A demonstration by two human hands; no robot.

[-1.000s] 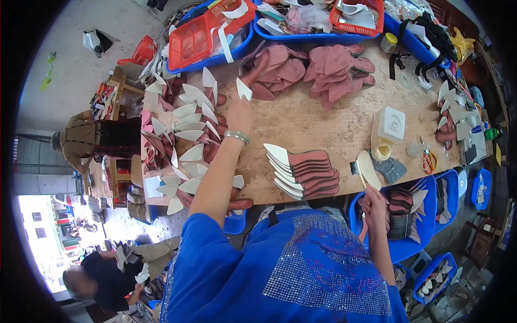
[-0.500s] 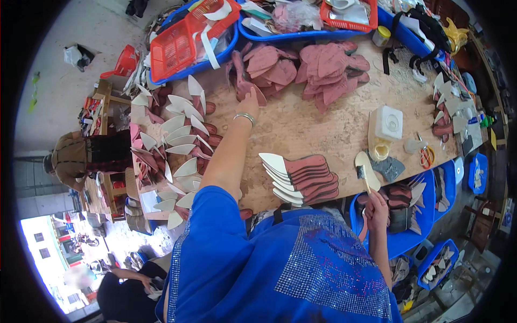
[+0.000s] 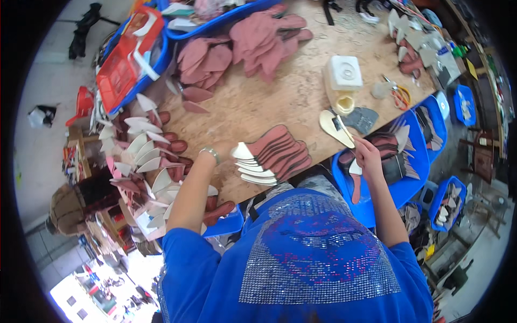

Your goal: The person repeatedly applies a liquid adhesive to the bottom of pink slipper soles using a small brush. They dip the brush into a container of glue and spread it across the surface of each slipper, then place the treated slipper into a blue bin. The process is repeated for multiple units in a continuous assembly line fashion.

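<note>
Red mesh basket (image 3: 117, 75) far left, plastic, sitting partly in a blue tub (image 3: 153, 64). Just below: fan of pale wedge-shaped pieces with dark red soles (image 3: 142, 156), overlapped like shingles, spilling past the table edge; lower part of the pile too cluttered to sort out. Plywood tabletop (image 3: 280, 102), bare wood grain, scuffed. Dusty-pink flat cut pieces (image 3: 237, 46) heaped at the far side, matte, leather-like.

Left hand (image 3: 223, 149) resting on the tabletop, silver bracelet (image 3: 211, 154) at the wrist; fingers mostly hidden behind the wrist, so can't tell if curled or flat. Touching or just beside the near stack of maroon sole-shaped pieces (image 3: 274, 159) with white tips, fanned at the table's front edge.

White square plastic container (image 3: 344, 75) plus small cream tub (image 3: 344, 103) right of centre. Cream insole-shaped piece (image 3: 335, 128) with a dark brush or tool across it, details too small to tell. Orange-handled scissors (image 3: 399, 97) further right.

Right hand (image 3: 368, 156) closed, pinching a narrow maroon piece with white tip (image 3: 356, 180) hanging down over a blue crate (image 3: 409, 161) holding more dark pieces. Far right bins cut off by lens rim.
</note>
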